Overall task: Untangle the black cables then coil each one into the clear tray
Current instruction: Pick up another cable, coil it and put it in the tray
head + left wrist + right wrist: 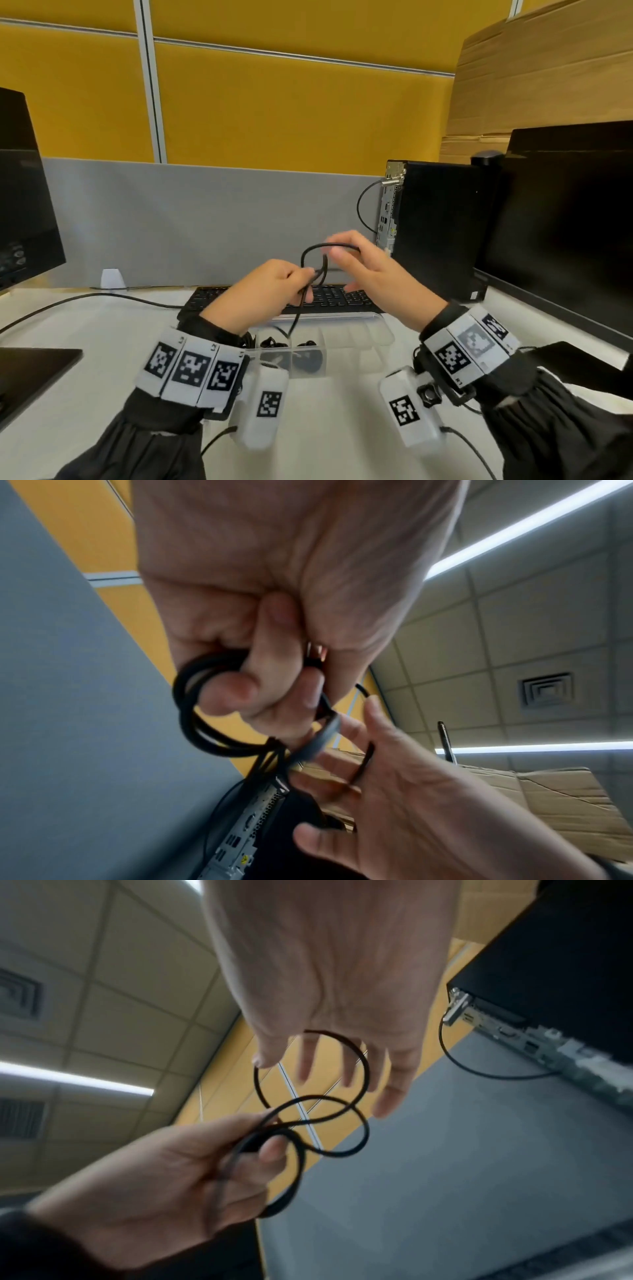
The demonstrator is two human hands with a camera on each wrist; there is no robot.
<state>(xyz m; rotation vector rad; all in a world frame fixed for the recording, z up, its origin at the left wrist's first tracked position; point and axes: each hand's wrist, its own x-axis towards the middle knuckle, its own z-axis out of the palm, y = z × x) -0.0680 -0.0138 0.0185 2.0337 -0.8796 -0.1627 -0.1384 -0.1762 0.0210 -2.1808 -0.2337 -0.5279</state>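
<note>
My left hand (291,284) is raised above the keyboard and grips a thin black cable (310,253) in several small loops; its fingers curl round the bundle (192,723). The right hand (352,270) is just right of it with fingers straight and spread, and one loop of the cable (363,1069) runs around those fingers (397,1085). A tail of the cable hangs from the left hand down towards the clear tray (376,329). The tray lies on the white table below both hands, with coiled black cables (308,356) in its left compartments.
A black keyboard (342,298) lies just behind the tray. A black computer tower (438,229) and a dark monitor (565,222) stand at the right, another monitor (20,205) at the left. A dark flat device (30,370) and a long cable (102,298) lie at the left.
</note>
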